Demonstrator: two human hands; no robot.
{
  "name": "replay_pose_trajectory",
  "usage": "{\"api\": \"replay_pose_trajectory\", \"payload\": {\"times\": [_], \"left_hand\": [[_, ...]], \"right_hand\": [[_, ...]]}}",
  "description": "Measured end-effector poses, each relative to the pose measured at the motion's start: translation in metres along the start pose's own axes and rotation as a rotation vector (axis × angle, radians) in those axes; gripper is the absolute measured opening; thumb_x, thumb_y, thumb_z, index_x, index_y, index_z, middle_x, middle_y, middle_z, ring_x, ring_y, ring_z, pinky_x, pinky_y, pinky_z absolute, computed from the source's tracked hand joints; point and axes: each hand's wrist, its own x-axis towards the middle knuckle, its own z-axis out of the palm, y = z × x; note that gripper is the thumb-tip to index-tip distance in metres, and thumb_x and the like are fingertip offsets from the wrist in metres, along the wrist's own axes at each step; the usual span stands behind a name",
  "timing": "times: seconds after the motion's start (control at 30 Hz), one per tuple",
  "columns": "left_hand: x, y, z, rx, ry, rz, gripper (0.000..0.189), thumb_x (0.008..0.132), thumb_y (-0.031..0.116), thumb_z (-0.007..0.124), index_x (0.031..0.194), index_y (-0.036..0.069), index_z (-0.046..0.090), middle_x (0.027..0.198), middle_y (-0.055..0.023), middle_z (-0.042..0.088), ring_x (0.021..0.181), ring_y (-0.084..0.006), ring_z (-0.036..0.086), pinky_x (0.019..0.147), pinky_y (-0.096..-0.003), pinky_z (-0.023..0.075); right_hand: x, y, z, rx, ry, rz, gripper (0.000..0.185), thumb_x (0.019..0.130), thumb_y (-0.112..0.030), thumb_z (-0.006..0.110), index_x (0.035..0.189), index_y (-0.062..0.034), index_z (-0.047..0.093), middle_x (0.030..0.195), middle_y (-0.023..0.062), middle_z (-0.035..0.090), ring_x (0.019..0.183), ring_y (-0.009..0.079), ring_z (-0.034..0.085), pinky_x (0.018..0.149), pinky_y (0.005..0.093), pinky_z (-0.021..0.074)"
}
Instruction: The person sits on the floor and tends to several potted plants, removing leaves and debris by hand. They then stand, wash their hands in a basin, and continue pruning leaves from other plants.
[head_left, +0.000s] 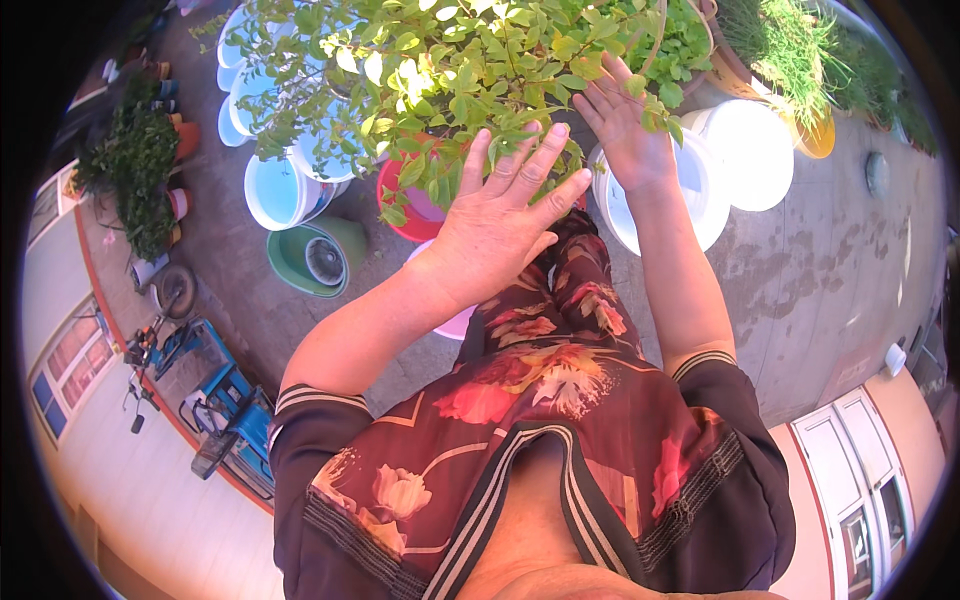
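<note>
A leafy green shrub (450, 82) fills the top middle of the view. My left hand (499, 206) reaches up from the lower left, back of the hand showing, its spread fingertips touching or just in front of the lower leaves. On the right, my right hand (626, 131) is raised at the shrub's edge, palm showing and fingers apart, with some leaves over its side and fingertips. Neither hand visibly grips a stem. Below the foliage, a red tub (394, 191) is partly hidden; whether the shrub grows from it cannot be told.
White buckets (750, 157) stand right of my right hand. Several white and blue buckets (277, 195) and a green bucket (281, 262) stand left. Grassy plants (802, 60) grow at the upper right. A blue three-wheeled vehicle (225, 405) is parked by the wall at the left.
</note>
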Motion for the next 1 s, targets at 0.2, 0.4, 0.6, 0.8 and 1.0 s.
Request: {"api": "replay_pose_trajectory", "payload": {"times": [0.2,0.4,0.6,0.8,1.0], "left_hand": [[0.036,-0.008,-0.056,-0.539,0.3,0.113,0.062,0.087,0.027,0.072,0.143,0.013,0.049,0.153,-0.0235,0.033,0.136,-0.0379,0.043,0.105,-0.0416,0.0434],[0.086,-0.053,-0.017,-0.555,0.31,-0.143,0.061,0.088,0.035,0.07,0.143,0.018,0.049,0.142,-0.0193,0.049,0.134,-0.041,0.042,0.111,-0.0473,0.0361],[0.068,-0.057,0.005,-0.169,0.101,-0.072,0.037,0.085,0.024,0.071,0.122,0.018,0.065,0.14,-0.0124,0.052,0.131,-0.0393,0.044,0.106,-0.0503,0.0399],[0.049,-0.038,0.016,-0.276,0.16,-0.184,0.043,0.078,0.015,0.076,0.118,0.013,0.064,0.14,-0.0112,0.051,0.122,-0.0352,0.049,0.103,-0.0477,0.0422],[0.04,-0.032,0.024,-0.332,0.161,-0.228,0.05,0.07,0.008,0.076,0.119,0.014,0.067,0.143,-0.0095,0.049,0.124,-0.0331,0.05,0.105,-0.0466,0.0411]], "right_hand": [[-0.013,-0.025,0.019,-0.111,-0.179,0.067,0.059,0.1,-0.037,0.053,0.146,-0.0033,0.041,0.148,0.0119,0.043,0.134,0.0252,0.043,0.112,0.0405,0.0359],[-0.034,-0.022,0.016,-0.955,-0.477,-0.114,0.032,0.099,-0.024,0.056,0.124,-0.0078,0.067,0.142,0.0123,0.048,0.133,0.0274,0.046,0.108,0.0398,0.039],[-0.035,-0.027,0.003,-1.113,-0.658,-0.316,0.022,0.089,-0.008,0.063,0.11,-0.0044,0.07,0.131,0.0154,0.059,0.125,0.0329,0.054,0.105,0.0432,0.0432],[-0.011,-0.045,-0.011,-1.005,-0.256,-0.105,0.022,0.096,-0.009,0.057,0.113,0.0001,0.068,0.114,0.0103,0.065,0.11,0.0215,0.061,0.097,0.0343,0.0474],[0.053,-0.039,0.003,-1.11,-0.131,0.089,0.024,0.096,-0.014,0.062,0.115,-0.0023,0.069,0.102,0.0031,0.062,0.092,0.0109,0.061,0.08,0.0265,0.0527]]}}
